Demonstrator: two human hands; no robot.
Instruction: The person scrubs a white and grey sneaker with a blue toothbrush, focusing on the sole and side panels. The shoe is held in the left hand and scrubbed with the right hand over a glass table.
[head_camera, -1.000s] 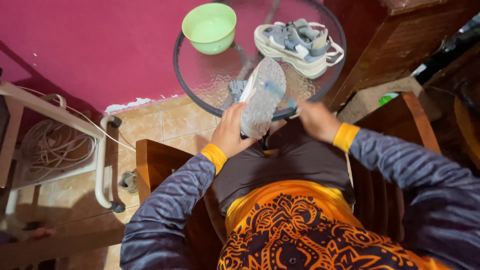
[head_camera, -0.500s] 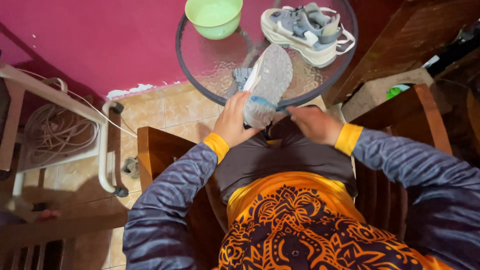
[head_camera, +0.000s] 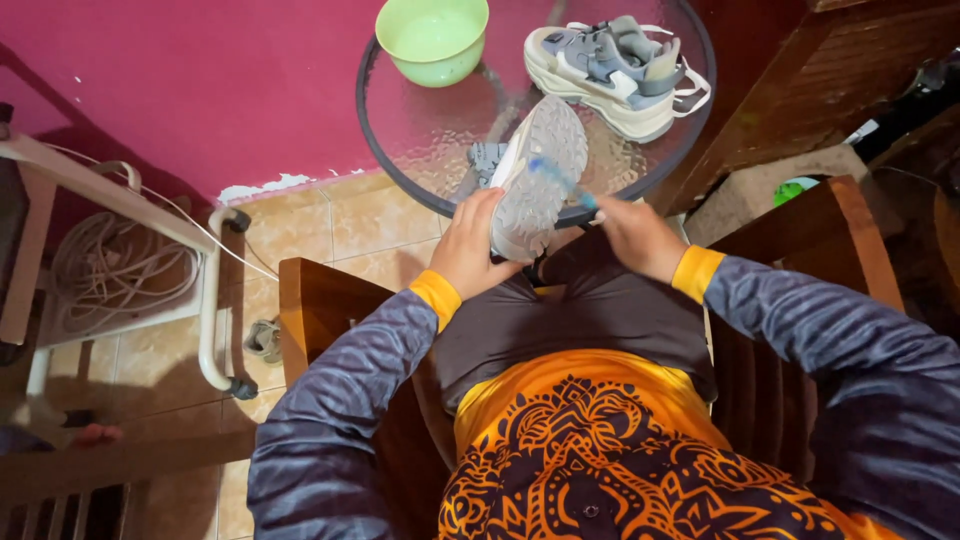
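— Left hand (head_camera: 470, 250) status?
— Clasped around one grey sneaker (head_camera: 535, 175), sole up, over the near edge of the round glass table (head_camera: 400, 150).
— Right hand (head_camera: 640, 240)?
— Pinching one blue toothbrush (head_camera: 562, 183), bristles on the sole.
— Other items?
— One matching sneaker (head_camera: 615, 72) and one green bowl (head_camera: 432, 38) on the tabletop.

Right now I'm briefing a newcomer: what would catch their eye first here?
At centre, the left hand holds a grey sneaker sole-up while the right hand works a blue toothbrush on it. Behind, on the round glass table, sit a light-green plastic bowl and the matching sneaker.
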